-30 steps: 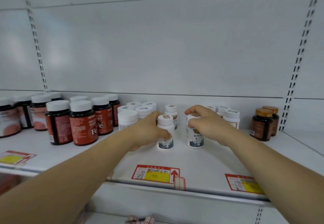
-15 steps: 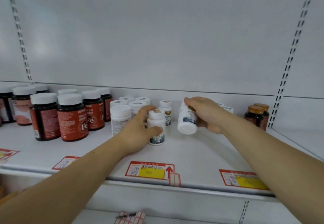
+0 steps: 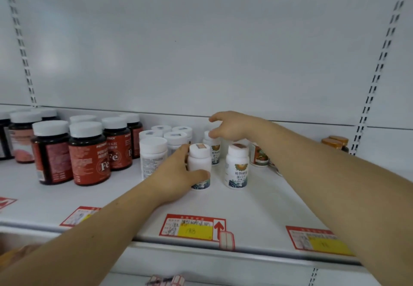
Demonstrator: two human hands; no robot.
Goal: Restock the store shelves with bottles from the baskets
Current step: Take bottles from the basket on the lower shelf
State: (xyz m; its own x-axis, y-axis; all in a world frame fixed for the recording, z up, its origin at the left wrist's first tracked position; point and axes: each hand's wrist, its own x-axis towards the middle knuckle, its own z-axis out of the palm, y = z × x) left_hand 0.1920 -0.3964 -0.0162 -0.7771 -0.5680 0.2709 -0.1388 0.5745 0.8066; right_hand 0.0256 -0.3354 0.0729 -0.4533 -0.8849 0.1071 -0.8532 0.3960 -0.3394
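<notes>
A small white bottle (image 3: 199, 161) with a blue-patterned base stands on the white shelf (image 3: 257, 203); my left hand (image 3: 176, 173) grips it from the left, thumb across its lower front. A second white bottle (image 3: 237, 167) with a green and blue label stands upright just to its right, free of any hand. My right hand (image 3: 232, 126) hovers above and behind it with fingers spread, holding nothing, over a third white bottle (image 3: 215, 149) further back.
Several white bottles (image 3: 154, 158) stand in rows to the left, then dark bottles with red labels (image 3: 89, 153). Amber bottles with orange caps (image 3: 335, 142) sit at the far right by the slotted upright. Price tags (image 3: 192, 227) line the shelf's front edge.
My right hand set its white bottle upright on the shelf, let go and rose above it. My left hand kept its grip on the other bottle.
</notes>
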